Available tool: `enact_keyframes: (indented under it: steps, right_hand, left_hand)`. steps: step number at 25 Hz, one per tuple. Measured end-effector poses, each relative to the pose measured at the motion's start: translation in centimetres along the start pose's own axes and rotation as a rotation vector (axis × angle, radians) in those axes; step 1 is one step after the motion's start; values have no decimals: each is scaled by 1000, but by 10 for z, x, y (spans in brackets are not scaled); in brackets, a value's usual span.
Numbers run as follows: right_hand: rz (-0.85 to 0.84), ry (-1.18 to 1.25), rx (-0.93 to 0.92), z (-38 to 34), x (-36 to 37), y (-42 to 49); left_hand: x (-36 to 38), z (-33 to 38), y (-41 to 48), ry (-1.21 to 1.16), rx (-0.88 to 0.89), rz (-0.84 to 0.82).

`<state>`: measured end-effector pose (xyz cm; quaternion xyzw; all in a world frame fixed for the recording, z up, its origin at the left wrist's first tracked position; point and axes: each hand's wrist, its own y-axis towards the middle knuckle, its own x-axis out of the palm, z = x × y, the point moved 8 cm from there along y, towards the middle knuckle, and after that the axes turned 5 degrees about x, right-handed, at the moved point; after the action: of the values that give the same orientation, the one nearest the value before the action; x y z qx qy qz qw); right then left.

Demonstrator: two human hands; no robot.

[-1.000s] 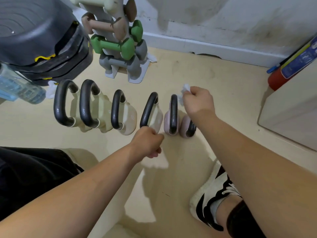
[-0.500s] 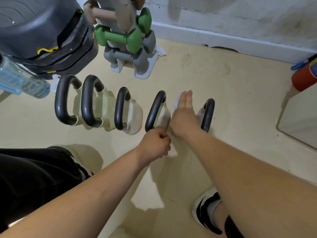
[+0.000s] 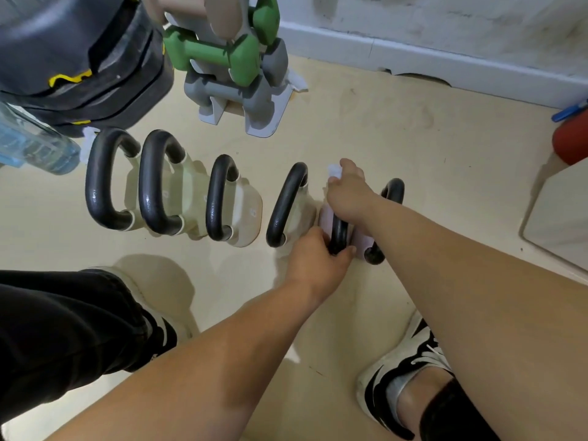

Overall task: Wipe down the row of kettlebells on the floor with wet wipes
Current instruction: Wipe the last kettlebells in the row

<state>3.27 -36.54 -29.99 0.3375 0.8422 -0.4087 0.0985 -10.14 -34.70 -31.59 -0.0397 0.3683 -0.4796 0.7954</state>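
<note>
Kettlebells (image 3: 219, 198) stand in a row on the beige floor (image 3: 413, 138), six in all: four cream on the left and two pink on the right, each with a black handle. The fifth kettlebell (image 3: 339, 232) is largely hidden by both hands: the left hand (image 3: 318, 261) curls around the near end of its handle, and the right hand (image 3: 350, 195) closes over the far end, pinching a white wipe (image 3: 334, 170) of which only a corner shows. Behind the row, a grey rack (image 3: 254, 117) holds green, grey and tan dumbbells (image 3: 216, 55), cut off by the top edge, so their number cannot be told.
</note>
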Motion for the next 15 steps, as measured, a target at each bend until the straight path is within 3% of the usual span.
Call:
enact_keyframes:
  steps: [7, 12, 15]
  right_hand:
    - [23, -283, -161, 16, 42, -25]
    - [156, -318, -27, 27, 21, -28]
    - [120, -363, -8, 14, 9, -13]
  left_hand:
    - [-20, -4, -5, 133, 138, 66]
    - [-16, -11, -9, 117, 72, -35]
    - [-14, -15, -12, 91, 37, -102]
